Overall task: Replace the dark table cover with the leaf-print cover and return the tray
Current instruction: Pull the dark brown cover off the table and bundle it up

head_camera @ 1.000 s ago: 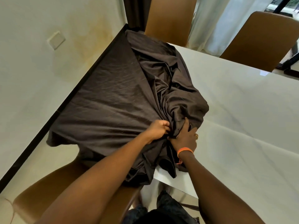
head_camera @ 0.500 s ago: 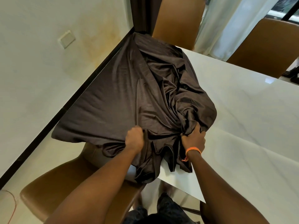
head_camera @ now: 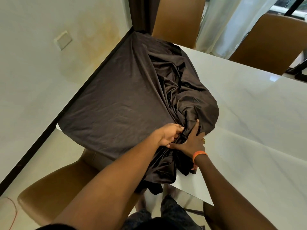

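1. The left hand [head_camera: 169, 135] is swinging back rightward beside the right hand [head_camera: 193, 141], gripping a fresh fold of the dark cover [head_camera: 123, 103].
2. The right hand is loosening, its fingers [head_camera: 196, 125] spreading flat over the bunched cloth.

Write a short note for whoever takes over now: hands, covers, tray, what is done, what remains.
The left grip pinches the bunched dark cover. The right grip lies on the same bunch, index finger straight; its hold is unclear.
The cover is gathered off the right part of the table, but lies over the left end.
No leaf-print cover or tray in view.
Left: pull the dark cover off, spread the leaf-print one, return the tray.
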The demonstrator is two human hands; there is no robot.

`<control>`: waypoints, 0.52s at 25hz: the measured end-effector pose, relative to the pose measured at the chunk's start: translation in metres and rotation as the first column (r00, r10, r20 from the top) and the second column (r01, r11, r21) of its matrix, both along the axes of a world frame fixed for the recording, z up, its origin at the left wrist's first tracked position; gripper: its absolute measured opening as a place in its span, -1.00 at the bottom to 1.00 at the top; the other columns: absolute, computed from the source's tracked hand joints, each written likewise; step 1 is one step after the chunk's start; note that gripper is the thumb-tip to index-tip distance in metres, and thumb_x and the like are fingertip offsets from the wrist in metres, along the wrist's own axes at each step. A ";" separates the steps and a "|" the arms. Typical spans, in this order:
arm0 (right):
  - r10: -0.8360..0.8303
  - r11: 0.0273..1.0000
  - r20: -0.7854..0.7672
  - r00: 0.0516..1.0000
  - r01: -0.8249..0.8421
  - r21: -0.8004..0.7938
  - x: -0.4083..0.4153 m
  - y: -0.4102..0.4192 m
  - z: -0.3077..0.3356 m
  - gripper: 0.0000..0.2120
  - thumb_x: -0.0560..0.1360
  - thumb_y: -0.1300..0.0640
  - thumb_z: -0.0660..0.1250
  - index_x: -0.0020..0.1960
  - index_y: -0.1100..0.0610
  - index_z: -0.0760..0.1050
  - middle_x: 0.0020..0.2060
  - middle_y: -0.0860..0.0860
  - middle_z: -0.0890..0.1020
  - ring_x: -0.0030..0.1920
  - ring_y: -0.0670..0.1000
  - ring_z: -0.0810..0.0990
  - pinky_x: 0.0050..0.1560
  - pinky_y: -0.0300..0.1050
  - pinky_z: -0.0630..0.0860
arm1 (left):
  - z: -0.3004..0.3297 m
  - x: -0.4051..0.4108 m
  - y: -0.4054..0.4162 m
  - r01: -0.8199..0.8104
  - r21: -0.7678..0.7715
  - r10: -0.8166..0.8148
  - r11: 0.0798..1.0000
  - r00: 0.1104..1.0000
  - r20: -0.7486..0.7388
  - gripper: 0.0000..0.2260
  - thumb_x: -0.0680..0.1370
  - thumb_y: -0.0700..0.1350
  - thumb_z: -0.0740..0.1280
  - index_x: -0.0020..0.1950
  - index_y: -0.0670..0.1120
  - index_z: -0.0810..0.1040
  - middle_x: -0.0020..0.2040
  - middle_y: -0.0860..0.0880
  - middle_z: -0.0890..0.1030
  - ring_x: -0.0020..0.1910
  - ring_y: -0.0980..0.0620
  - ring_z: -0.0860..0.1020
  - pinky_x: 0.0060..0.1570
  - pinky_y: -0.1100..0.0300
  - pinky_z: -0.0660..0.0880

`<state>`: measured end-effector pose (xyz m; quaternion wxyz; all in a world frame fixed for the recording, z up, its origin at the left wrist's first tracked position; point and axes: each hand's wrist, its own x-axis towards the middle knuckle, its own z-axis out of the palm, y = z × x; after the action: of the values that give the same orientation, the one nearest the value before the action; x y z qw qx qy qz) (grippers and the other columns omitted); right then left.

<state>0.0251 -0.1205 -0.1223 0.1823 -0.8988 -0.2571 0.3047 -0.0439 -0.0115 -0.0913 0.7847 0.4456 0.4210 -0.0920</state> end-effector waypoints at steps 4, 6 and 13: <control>-0.103 0.995 0.217 0.971 0.099 0.030 -0.014 0.005 -0.005 0.21 0.16 -0.14 0.57 0.52 -0.15 -0.20 0.25 0.22 0.26 0.12 0.35 0.46 0.00 0.16 0.53 | 0.000 -0.028 0.006 0.175 0.364 -0.154 0.915 0.984 -0.086 -0.65 0.58 -0.29 0.22 0.36 -0.13 0.46 0.15 -0.10 0.58 0.15 -0.03 0.53 -0.01 0.16 0.47; -0.085 0.996 0.241 0.967 0.084 0.014 -0.004 0.000 -0.009 0.06 0.26 -0.09 0.51 0.53 -0.13 -0.12 0.25 0.22 0.27 0.08 0.34 0.48 -0.02 0.13 0.53 | -0.017 -0.070 0.016 0.546 0.690 -0.253 0.476 0.836 -0.487 -0.39 0.50 -0.01 0.38 0.51 -0.11 0.28 0.44 -0.19 0.35 0.44 -0.24 0.31 0.32 -0.07 0.34; -0.075 0.997 0.231 0.970 0.072 0.020 0.005 -0.003 -0.012 -0.09 0.36 -0.04 0.45 0.54 -0.09 -0.02 0.29 0.26 0.30 0.10 0.37 0.51 0.08 0.13 0.51 | -0.052 -0.169 0.016 0.708 0.707 0.022 0.001 0.706 -0.707 -0.66 0.50 0.14 0.41 0.06 -0.10 0.57 0.04 -0.17 0.61 0.02 -0.19 0.59 -0.06 0.01 0.55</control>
<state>0.0303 -0.1236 -0.1343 0.1675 -0.9360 -0.2451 0.1893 -0.2130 0.0047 -0.1437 0.0767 0.8899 0.4349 -0.1144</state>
